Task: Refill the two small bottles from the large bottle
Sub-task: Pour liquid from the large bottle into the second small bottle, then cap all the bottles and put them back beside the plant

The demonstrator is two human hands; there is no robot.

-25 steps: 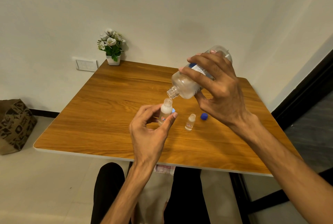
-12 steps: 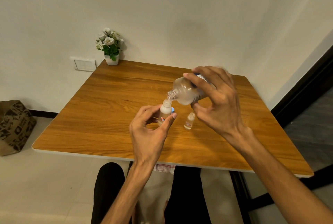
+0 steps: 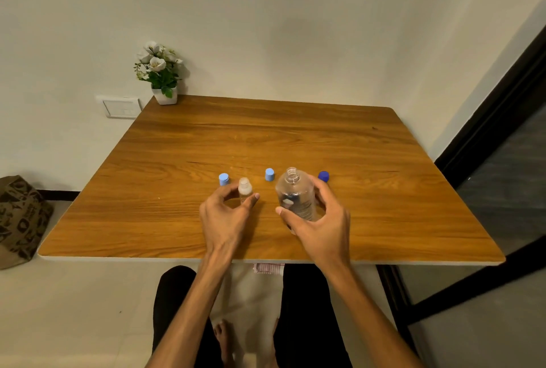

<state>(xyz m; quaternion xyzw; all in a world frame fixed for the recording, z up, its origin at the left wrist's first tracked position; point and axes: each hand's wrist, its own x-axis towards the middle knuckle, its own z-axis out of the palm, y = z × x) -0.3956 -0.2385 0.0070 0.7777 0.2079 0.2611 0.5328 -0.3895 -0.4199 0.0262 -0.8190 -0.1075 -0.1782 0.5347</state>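
Note:
The large clear bottle [image 3: 295,197] stands upright and uncapped on the wooden table [image 3: 295,137]. My right hand [image 3: 323,227] grips it, thumb on its left side and fingers curled round its right. Just left of it stands one small bottle [image 3: 245,189], open-topped and pale inside. My left hand [image 3: 224,219] curls round it between thumb and fingers. The other small bottle is not visible. Two light blue caps [image 3: 224,179] [image 3: 269,174] and a dark blue cap [image 3: 323,176] lie just behind the bottles.
A white pot of flowers [image 3: 161,72] sits at the table's far left corner against the wall. A brown patterned bag [image 3: 17,219] stands on the floor to the left. A dark door frame [image 3: 487,160] runs along the right. My legs are under the near edge.
My right hand has tipped the large bottle back from pouring and set it upright on the table. My left hand has lowered the small bottle to the tabletop. The view shifted.

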